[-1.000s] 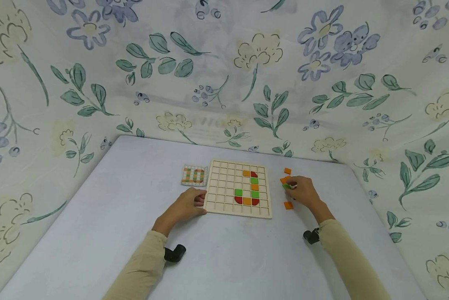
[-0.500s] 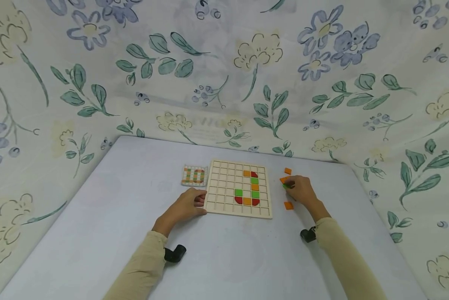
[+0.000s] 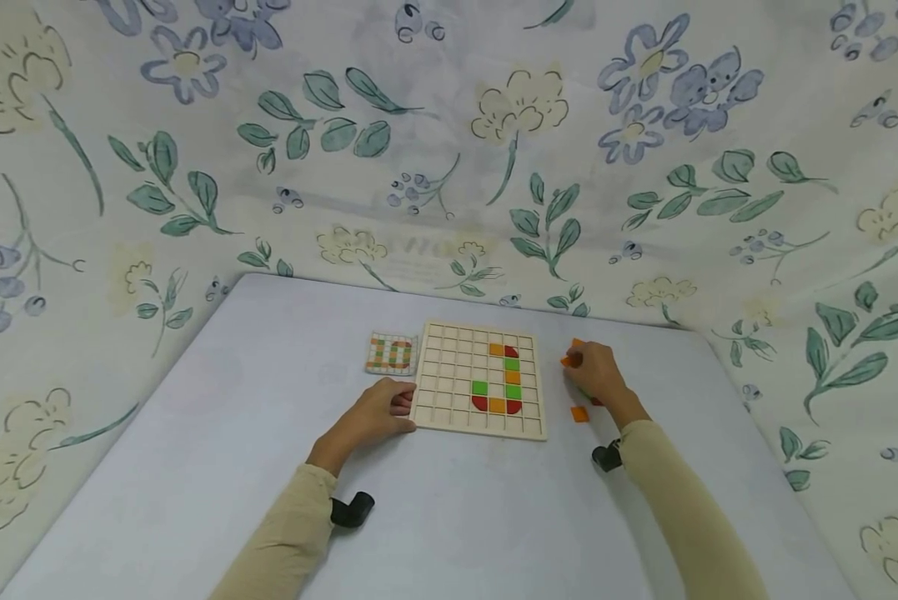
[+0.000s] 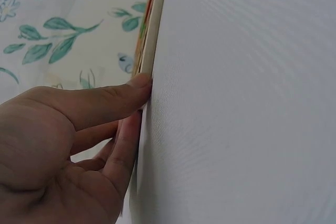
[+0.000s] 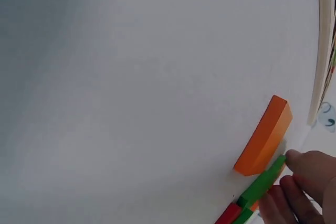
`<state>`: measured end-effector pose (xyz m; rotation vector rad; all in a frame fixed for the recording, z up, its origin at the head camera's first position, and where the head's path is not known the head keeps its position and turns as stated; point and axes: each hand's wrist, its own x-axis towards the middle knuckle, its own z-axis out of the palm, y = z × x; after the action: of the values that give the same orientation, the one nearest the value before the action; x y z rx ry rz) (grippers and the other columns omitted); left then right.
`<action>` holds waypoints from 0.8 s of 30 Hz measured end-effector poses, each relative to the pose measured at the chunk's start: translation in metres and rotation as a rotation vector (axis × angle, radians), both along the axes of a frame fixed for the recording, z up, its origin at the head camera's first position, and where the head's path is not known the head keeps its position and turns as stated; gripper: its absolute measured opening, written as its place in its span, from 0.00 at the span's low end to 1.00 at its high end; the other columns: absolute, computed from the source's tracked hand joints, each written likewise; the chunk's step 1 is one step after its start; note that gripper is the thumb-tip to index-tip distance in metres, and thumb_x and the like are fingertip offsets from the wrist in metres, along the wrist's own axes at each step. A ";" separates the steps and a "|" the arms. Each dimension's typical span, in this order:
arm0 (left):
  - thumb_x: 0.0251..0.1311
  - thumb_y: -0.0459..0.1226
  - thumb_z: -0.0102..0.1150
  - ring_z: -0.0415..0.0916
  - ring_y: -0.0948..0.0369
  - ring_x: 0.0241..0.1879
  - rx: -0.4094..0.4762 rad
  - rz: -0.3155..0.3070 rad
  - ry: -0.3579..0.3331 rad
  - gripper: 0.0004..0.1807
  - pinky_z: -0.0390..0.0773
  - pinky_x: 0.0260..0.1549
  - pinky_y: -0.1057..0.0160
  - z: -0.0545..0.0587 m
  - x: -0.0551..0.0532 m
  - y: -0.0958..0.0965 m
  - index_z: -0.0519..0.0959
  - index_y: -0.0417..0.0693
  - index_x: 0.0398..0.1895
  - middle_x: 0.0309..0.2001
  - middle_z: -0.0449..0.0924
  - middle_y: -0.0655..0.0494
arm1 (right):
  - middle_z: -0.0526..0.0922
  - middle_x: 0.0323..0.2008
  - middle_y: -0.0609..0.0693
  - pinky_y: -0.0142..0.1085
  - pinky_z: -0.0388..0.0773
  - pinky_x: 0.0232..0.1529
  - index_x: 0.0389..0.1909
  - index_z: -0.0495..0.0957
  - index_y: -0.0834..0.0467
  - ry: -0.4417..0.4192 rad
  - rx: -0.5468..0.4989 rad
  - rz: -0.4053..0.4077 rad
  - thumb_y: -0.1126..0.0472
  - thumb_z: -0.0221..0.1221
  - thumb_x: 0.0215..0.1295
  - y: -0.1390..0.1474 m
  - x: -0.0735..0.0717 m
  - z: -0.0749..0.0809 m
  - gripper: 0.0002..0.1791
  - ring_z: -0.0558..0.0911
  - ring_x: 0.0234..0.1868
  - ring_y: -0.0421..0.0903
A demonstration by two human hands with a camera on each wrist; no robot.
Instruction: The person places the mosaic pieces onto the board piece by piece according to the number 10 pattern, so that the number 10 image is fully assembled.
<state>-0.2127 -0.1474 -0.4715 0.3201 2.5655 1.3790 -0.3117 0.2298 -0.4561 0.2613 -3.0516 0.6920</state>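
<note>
Head view: left hand (image 3: 373, 412) clamped on edge of wooden board (image 3: 452, 367), probably steadying it on table (image 3: 449, 517). Patterned card (image 3: 391, 353) just beside, likely for viewing. Right hand (image 3: 597, 372), fingers bunched, thumb at green tile (image 5: 261, 187) right of board; cannot tell if pinching.

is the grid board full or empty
Partly filled: the wooden grid board has colored tiles toward its right and none at left.

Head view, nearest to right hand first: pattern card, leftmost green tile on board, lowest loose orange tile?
1. Loose orange tile, wearer's side.
2. Leftmost green tile, on the wooden grid board, leftward.
3. Pattern card, past the board's left edge.
</note>
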 end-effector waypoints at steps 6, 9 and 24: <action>0.48 0.22 0.71 0.74 0.55 0.46 -0.011 -0.002 -0.006 0.36 0.82 0.45 0.68 0.002 0.000 0.001 0.68 0.27 0.63 0.45 0.70 0.47 | 0.80 0.49 0.65 0.49 0.79 0.54 0.49 0.80 0.71 0.003 -0.011 -0.003 0.70 0.63 0.59 0.001 -0.007 -0.003 0.16 0.78 0.51 0.59; 0.48 0.22 0.71 0.74 0.55 0.46 -0.012 0.000 -0.012 0.36 0.82 0.46 0.67 0.002 0.000 0.000 0.68 0.27 0.63 0.45 0.70 0.47 | 0.81 0.48 0.64 0.48 0.79 0.54 0.50 0.79 0.70 -0.026 -0.017 -0.014 0.70 0.63 0.59 0.001 -0.010 -0.003 0.18 0.78 0.50 0.58; 0.47 0.21 0.70 0.74 0.55 0.46 -0.008 0.007 -0.021 0.36 0.81 0.46 0.68 0.001 0.000 0.002 0.68 0.26 0.63 0.46 0.69 0.46 | 0.83 0.43 0.60 0.45 0.82 0.48 0.47 0.82 0.68 0.010 -0.107 0.029 0.67 0.65 0.60 -0.014 -0.005 -0.003 0.15 0.79 0.44 0.54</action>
<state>-0.2131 -0.1457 -0.4710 0.2937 2.5568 1.3671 -0.3170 0.2159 -0.4594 0.3074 -2.9947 0.8491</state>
